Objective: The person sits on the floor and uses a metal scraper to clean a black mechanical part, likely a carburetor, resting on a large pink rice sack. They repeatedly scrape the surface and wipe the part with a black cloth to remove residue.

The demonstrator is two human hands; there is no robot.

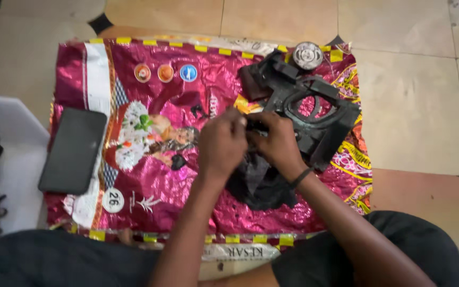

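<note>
— Small dark part (255,126), pinched between left hand (221,144) and right hand (278,143), above a black cloth (258,183): how does it handle?
— Likely light, rigid; both hands close tightly around it, black frame (314,114) just beyond

phone (73,151) left on sack (155,69) | housing (314,114) right | disc (307,55) behind housing

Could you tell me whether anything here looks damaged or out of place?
The black plastic housing looks taken apart, lying askew on the pink sack, with a round metal part loose beside it. A dark rag lies crumpled under both hands.
</note>
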